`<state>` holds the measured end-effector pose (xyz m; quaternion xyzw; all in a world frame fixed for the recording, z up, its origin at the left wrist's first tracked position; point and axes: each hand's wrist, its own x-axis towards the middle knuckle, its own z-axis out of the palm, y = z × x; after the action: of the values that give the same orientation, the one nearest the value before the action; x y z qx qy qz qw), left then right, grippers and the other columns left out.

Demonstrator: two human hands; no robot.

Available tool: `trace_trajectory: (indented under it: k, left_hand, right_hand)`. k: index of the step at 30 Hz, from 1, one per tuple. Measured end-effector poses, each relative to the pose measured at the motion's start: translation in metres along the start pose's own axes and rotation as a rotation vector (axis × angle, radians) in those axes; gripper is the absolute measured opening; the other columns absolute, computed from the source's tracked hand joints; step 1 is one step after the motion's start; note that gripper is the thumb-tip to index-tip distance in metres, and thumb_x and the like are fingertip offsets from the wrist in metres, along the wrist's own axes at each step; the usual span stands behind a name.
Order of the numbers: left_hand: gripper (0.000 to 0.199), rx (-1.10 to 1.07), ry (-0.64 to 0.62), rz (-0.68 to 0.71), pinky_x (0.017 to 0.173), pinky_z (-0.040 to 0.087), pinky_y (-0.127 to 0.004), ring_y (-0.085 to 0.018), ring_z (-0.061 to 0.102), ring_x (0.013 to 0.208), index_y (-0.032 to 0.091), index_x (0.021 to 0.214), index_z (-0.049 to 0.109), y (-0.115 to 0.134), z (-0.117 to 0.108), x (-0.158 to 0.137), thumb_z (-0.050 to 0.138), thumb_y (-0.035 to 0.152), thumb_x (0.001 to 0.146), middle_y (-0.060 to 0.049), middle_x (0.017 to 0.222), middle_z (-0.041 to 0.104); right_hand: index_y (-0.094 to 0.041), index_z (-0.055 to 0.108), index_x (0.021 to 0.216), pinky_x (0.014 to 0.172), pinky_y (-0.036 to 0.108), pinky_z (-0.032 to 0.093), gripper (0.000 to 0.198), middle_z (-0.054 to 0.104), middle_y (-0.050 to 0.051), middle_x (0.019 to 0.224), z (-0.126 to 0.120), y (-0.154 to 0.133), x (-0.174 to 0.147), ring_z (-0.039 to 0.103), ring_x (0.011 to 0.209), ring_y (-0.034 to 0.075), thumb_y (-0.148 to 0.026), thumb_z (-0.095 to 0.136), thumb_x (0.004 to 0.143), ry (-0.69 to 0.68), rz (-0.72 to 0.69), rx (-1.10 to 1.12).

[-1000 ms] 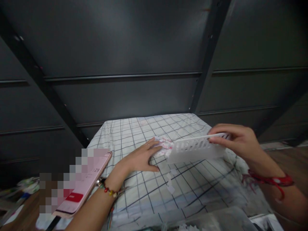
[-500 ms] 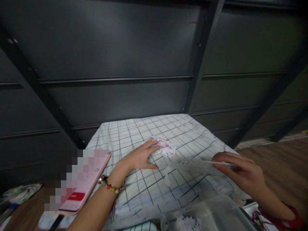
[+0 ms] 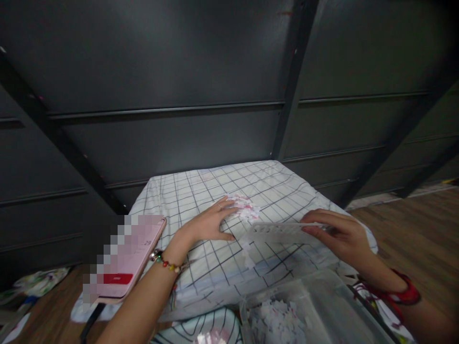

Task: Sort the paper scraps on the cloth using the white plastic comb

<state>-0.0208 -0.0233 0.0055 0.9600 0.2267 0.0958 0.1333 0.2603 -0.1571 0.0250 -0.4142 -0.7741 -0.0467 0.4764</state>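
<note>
The right hand [image 3: 339, 234] pinches the white slotted tray [image 3: 276, 230], thumb below and fingers above, closed on its 3 o'clock end. The tray is seen nearly edge-on, reaching toward 9 o'clock over the checked cloth [image 3: 190, 191]; whether it touches the cloth is unclear. The left hand [image 3: 210, 223] is palm down, fingers loosely spread and thumb well apart from them. Its fingertips are at the near-left edge of the paper pile [image 3: 247, 209]; whether they grip any bits is hidden.

From the tray, the pile of white and pink bits lies at 10 o'clock on the cloth, and a few loose scraps [image 3: 248, 258] lie at 8 o'clock. A ring [image 3: 219, 204] sits on a left finger, a bead bracelet [image 3: 168, 265] on that wrist and a red band [image 3: 409, 290] on the other.

Farther out, at 5 o'clock from the tray, a clear bin [image 3: 322, 296] holds more paper bits [image 3: 276, 317]. At 6 o'clock from the left hand is a striped thing [image 3: 222, 321], cut off by the view. At 8 o'clock lies a phone [image 3: 134, 255], partly pixelated, with a black strap or cable [image 3: 92, 319] by its lower end. A dark panelled wall [image 3: 179, 57] stands at 12 o'clock; wooden floor [image 3: 426, 217] shows at 3 o'clock from the right hand.
</note>
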Motion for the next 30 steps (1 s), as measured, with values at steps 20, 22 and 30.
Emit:
trace_trajectory:
  k: [20,22,30]
  left_hand:
    - [0.085,-0.041,-0.038,0.02,0.111,0.021,-0.047,-0.033,0.014,0.139,0.015,0.136,0.04,0.009,-0.003,0.001,0.081,0.035,0.064,-0.016,0.147,0.03]
    - [0.084,-0.025,-0.036,0.016,0.112,0.019,-0.046,-0.032,0.014,0.139,0.015,0.136,0.04,0.008,-0.003,0.0,0.08,0.036,0.065,-0.015,0.147,0.031]
    - [0.069,0.035,0.057,-0.158,0.111,0.022,-0.045,-0.03,0.013,0.139,0.018,0.137,0.037,-0.02,-0.002,-0.005,0.065,0.045,0.079,-0.012,0.148,0.031]
  right_hand:
    - [-0.024,0.068,0.074,0.055,0.023,0.053,0.006,0.068,0.001,0.066,-0.028,0.001,-0.002,0.065,0.061,0.015,-0.028,0.065,0.078,-0.186,0.062,0.277]
    - [-0.025,0.069,0.072,0.053,0.024,0.053,0.007,0.068,0.001,0.063,-0.03,0.001,-0.002,0.065,0.059,0.016,-0.029,0.066,0.077,-0.197,0.074,0.28]
    - [-0.025,0.067,0.07,0.054,0.028,0.052,0.013,0.069,0.001,0.066,-0.019,0.011,0.025,0.064,0.059,0.017,-0.037,0.065,0.076,-0.012,0.128,0.09]
